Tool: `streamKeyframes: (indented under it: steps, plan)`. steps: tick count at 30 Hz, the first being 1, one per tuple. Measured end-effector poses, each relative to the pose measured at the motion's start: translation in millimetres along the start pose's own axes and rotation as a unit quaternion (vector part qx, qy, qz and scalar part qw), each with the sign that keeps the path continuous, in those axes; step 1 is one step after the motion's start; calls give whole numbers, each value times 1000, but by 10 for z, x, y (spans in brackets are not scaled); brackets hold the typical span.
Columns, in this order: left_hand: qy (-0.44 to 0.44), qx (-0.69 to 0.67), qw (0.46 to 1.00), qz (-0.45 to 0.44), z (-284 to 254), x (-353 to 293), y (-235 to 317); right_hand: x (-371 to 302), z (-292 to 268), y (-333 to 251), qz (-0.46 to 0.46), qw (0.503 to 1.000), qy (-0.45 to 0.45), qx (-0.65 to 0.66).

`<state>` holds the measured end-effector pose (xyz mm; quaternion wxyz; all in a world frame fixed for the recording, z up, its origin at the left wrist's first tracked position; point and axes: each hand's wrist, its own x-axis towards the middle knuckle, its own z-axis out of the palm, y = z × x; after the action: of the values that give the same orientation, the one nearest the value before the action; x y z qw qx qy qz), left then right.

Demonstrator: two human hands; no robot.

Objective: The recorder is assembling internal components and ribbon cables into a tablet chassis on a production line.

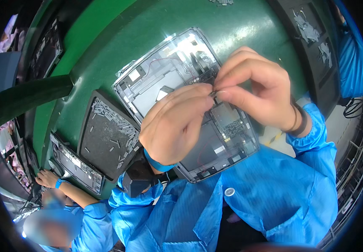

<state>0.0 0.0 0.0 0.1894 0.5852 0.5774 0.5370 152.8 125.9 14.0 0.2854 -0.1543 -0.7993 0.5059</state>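
Note:
My left hand and my right hand meet over an open tablet-like device housing. Both have thumb and fingers pinched together around a small dark part, mostly covered by the fingertips, so its kind cannot be made out. Below the fingertips lies a circuit board inside the housing, with thin red wires and white labels around it. The left hand hides the housing's middle. A dark band circles my right wrist, a blue one my left.
To the left stands a dark tray of many small grey strips. Another device housing lies beyond it, near a co-worker's hand. At the right is a black foam tray with thin metallic pieces. Green matting covers the table.

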Motion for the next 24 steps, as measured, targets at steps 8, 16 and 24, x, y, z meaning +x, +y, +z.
streamKeyframes:
  steps: [8,16,24]
  plan:
    - [4,-28,998,59,-28,42,-73,-22,-80,5,106,975,-33,191]
    - [50,-90,994,41,40,98,-44,-24,-110,34,-86,994,11,-67]
    - [18,-69,994,85,44,114,-72,-74,-125,70,122,951,-9,283]
